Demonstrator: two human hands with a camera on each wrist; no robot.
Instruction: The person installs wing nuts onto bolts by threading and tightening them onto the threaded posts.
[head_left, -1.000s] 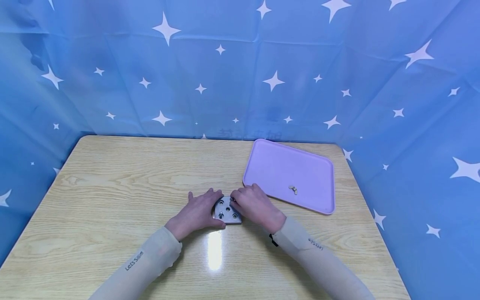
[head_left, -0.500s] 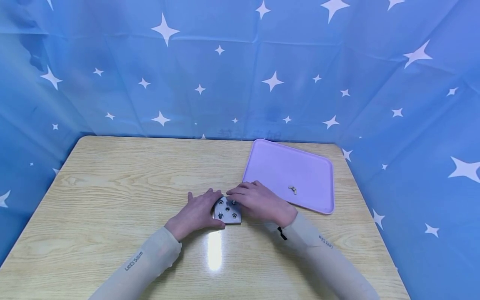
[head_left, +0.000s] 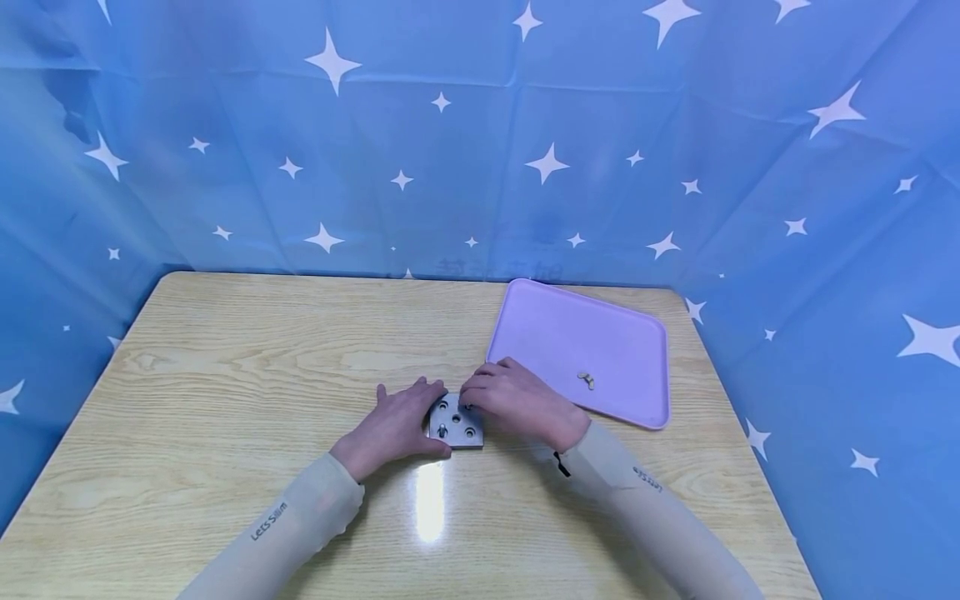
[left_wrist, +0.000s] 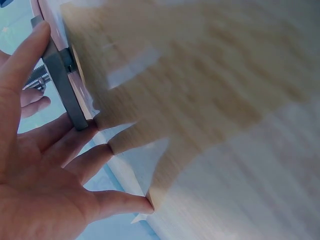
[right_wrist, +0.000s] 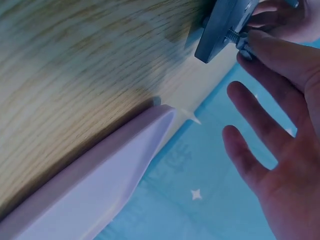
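Note:
A small grey metal plate [head_left: 454,437] with several holes sits over the wooden table. My left hand [head_left: 393,422] grips its left side, thumb at the near edge and fingers at the far edge. A bolt [head_left: 442,431] stands up through the plate's near left hole. At the far right corner, my right hand [head_left: 517,402] pinches a small nut [right_wrist: 243,42] between thumb and index finger, on the threaded bolt [right_wrist: 232,35] rising from the plate. Its other fingers are spread apart in the right wrist view. Under the plate a bolt head [left_wrist: 66,59] shows in the left wrist view.
A purple tray [head_left: 577,333] lies at the back right, its near left corner behind my right hand. Small brass-coloured pieces [head_left: 587,381] rest near its front edge. A blue star-printed curtain [head_left: 480,150] hangs behind the wooden table [head_left: 247,358].
My right hand lifted and spread its fingers over the far right corner, its wrist shifting right, then closed on the nut again. The left hand and the plate stayed put.

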